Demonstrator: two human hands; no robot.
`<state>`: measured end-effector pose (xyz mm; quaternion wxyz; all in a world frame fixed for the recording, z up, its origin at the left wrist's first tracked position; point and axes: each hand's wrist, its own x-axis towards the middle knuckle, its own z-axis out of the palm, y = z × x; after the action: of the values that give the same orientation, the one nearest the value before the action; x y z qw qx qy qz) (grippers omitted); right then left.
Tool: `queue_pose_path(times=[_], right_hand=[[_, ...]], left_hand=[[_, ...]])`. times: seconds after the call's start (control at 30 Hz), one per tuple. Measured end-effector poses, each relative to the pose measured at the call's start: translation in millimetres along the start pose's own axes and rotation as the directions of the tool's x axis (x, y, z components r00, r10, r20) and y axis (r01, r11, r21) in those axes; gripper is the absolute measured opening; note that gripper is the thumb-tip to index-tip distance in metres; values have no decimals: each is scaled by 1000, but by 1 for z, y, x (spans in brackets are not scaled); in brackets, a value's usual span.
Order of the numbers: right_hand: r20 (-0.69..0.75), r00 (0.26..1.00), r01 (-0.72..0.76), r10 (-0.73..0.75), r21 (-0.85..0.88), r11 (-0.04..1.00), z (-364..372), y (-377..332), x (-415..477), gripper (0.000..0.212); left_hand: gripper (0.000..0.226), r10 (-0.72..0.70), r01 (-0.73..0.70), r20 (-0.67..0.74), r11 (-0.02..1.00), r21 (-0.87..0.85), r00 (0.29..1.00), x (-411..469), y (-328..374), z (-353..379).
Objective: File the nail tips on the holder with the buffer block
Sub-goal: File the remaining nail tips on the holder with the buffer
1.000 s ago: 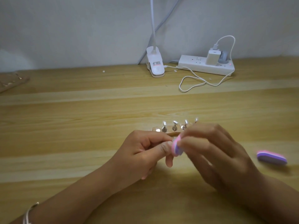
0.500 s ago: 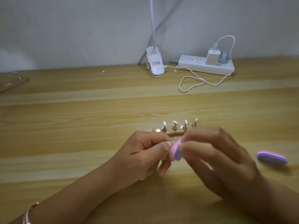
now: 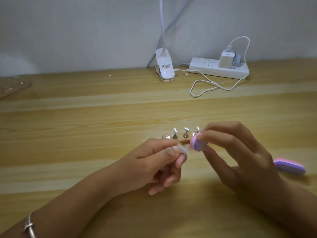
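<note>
Filing looks midway: the left hand (image 3: 154,160) pinches one nail tip (image 3: 183,149) just beside the buffer block (image 3: 196,143) in the grip of the right hand (image 3: 240,155), while tips on the holder (image 3: 167,136) beyond seemingly remain.

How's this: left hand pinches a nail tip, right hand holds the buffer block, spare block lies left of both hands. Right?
One error: the head view shows the spare block lying right of the right hand, not left. The rest holds: left hand pinches the nail tip, right hand holds the buffer block.
</note>
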<state>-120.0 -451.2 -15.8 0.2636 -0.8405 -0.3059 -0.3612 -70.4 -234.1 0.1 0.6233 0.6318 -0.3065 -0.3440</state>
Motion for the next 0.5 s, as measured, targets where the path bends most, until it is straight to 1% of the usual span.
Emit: queue_pose_path(times=[0.07, 0.13, 0.17, 0.23, 0.3, 0.37, 0.43, 0.5], right_hand=[[20, 998, 61, -62, 45, 997, 3, -7, -2, 28], [78, 986, 149, -150, 14, 989, 5, -9, -4, 30], [92, 986, 144, -142, -12, 989, 4, -6, -3, 30], [65, 996, 67, -64, -51, 996, 2, -1, 0, 24], [28, 999, 25, -24, -31, 999, 1, -2, 1, 23], [51, 995, 86, -86, 13, 996, 4, -8, -1, 29], [93, 986, 137, -136, -11, 990, 6, -9, -2, 31], [80, 995, 59, -54, -60, 996, 3, -1, 0, 26]], left_hand=[[29, 2, -2, 18, 1000, -4, 1000, 1, -1, 0], [28, -1, 1, 32, 1000, 9, 999, 1, 0, -1], [28, -4, 3, 33, 1000, 9, 999, 1, 0, -1], [29, -11, 11, 23, 1000, -13, 1000, 1, 1, -2], [29, -12, 12, 19, 1000, -16, 1000, 2, 1, -1], [28, -7, 7, 19, 1000, -11, 1000, 2, 0, 0], [27, -17, 17, 7, 1000, -18, 1000, 2, -1, 1], [26, -14, 14, 1, 999, -32, 1000, 3, -1, 0]])
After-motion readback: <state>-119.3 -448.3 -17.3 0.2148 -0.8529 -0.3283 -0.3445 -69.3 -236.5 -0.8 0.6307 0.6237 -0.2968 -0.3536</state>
